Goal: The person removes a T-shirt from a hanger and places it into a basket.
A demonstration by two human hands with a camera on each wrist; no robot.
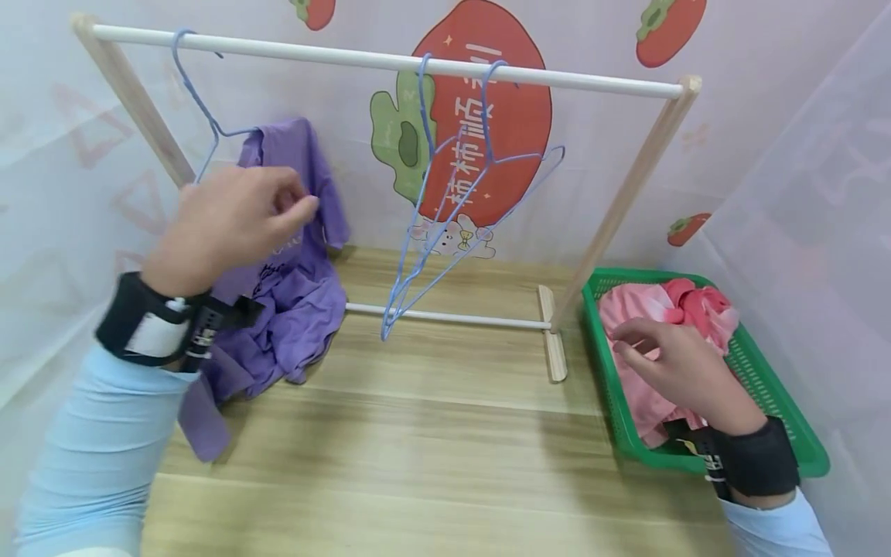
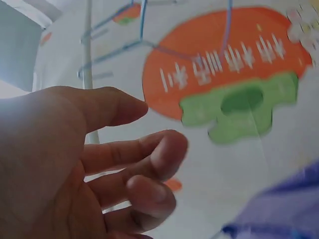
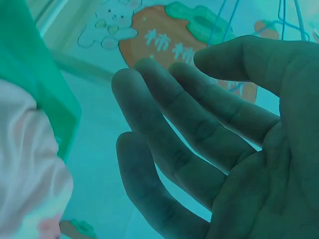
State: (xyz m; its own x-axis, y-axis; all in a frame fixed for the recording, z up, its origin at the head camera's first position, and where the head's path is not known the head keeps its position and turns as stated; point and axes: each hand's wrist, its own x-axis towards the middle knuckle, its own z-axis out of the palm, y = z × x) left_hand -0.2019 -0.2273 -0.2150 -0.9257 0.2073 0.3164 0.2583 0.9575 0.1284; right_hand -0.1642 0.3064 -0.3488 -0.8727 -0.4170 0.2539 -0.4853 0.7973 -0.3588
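Observation:
My left hand [image 1: 240,220] is in front of a purple garment [image 1: 295,309] at the rack's left end, fingers loosely curled around nothing. The garment hangs from a blue hanger [image 1: 209,112] on the white rail [image 1: 299,50], and its lower part lies bunched on the table. In the left wrist view a gap shows between thumb and fingers. My right hand [image 1: 678,371] hovers over pink clothes [image 1: 636,305] in a green basket [image 1: 780,394], fingers relaxed; the right wrist view shows its palm bare. Two more blue hangers [image 1: 425,139] hang bare at mid-rail.
The rack's wooden right post [image 1: 626,193] stands on a foot [image 1: 552,340] beside the basket. A lower white bar [image 1: 459,316] crosses close above the wooden table [image 1: 431,449]. Behind is a printed backdrop [image 1: 480,116] with a persimmon picture.

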